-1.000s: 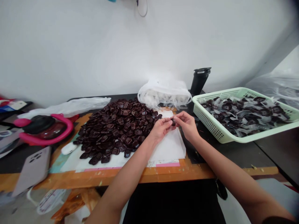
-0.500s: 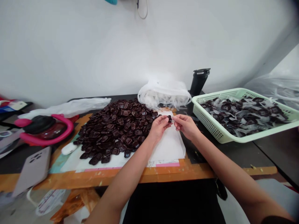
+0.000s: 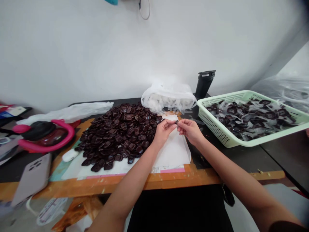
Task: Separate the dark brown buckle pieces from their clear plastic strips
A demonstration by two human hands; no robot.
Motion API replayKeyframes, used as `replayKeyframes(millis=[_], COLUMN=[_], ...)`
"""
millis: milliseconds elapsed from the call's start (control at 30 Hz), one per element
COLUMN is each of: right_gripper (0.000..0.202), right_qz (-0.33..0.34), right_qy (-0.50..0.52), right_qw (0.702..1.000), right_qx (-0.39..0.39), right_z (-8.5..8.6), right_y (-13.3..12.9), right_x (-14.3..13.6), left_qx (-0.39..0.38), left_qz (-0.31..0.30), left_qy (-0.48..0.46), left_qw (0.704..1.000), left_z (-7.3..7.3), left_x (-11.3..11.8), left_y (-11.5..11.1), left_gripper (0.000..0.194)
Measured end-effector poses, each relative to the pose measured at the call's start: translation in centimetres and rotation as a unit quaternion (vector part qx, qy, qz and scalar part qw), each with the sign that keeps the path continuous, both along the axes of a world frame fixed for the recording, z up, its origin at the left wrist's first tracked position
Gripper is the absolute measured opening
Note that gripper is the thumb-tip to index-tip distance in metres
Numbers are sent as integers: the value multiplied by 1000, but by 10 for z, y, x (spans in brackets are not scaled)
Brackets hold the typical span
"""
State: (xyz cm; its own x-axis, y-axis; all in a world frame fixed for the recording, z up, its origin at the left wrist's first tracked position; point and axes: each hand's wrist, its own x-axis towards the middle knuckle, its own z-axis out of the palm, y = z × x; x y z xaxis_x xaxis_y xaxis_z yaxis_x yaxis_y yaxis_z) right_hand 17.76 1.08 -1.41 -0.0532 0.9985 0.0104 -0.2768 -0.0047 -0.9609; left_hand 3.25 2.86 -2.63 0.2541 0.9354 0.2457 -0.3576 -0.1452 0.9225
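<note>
My left hand (image 3: 163, 131) is closed in a pinch on a small dark brown buckle-like piece (image 3: 176, 122), mostly covered by the fingers. From the other side, my right hand (image 3: 190, 129) pinches at the same spot; whether it grips the piece or a thin strip on it is too small to make out. Both hands are above white paper (image 3: 175, 149). A large heap of the same glossy dark brown pieces (image 3: 120, 133) lies just left of my left hand. Behind the hands sits a white plastic bag (image 3: 169, 96) with translucent strips in it.
A pale green basket (image 3: 224, 137) on the right holds brown pieces with translucent strips. A black tumbler (image 3: 205, 83) stands by the wall. On the left are a pink-handled jug (image 3: 45, 137), a phone (image 3: 32, 175) and a white earbud case (image 3: 70, 155).
The fingers have closed further over the brown piece, so less of it shows. My right hand has shifted slightly and its fingers have curled in. The view has moved a little.
</note>
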Motion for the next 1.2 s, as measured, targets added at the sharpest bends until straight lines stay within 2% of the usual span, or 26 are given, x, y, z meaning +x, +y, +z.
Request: replayKeyframes(millis=[133,300,400,500,567,633,700,867,1000,1200], right_gripper=[36,25,22,26,27,21,13,20,25,43], right_qz=[-31,-55,-38,4,4,-26,-62,-100,-109,-55], right_qy=[-40,-181,-195,-209,-274,-352,-392,-371,-353,-206], right_qw=[997,972,967,961,937,900,879,893,903,968], right_qx=[51,138,160,181,218,255,264,234,219,132], right_z=[2,0,-2,-2,-2,-3,-4,-5,-4,0], right_y=[-2,-3,-3,-5,-7,-7,-7,-4,-4,-6], right_x=[-5,-5,-4,-4,-5,-6,-7,-3,-2,-4], left_qx=[19,48,75,117,136,140,122,45,11,-17], left_qz=[42,71,82,125,147,153,144,65,40,25], left_qy=[31,74,99,128,145,152,142,95,70,42], left_qw=[998,994,989,977,969,966,972,992,997,999], left_z=[1,0,2,4,2,-1,-5,-6,1,8], left_x=[-2,-4,-5,-5,-4,-3,-3,-2,-2,-4], left_y=[1,3,3,1,0,1,3,5,2,-4], left_gripper=[24,22,21,21,23,24,24,25,28,27])
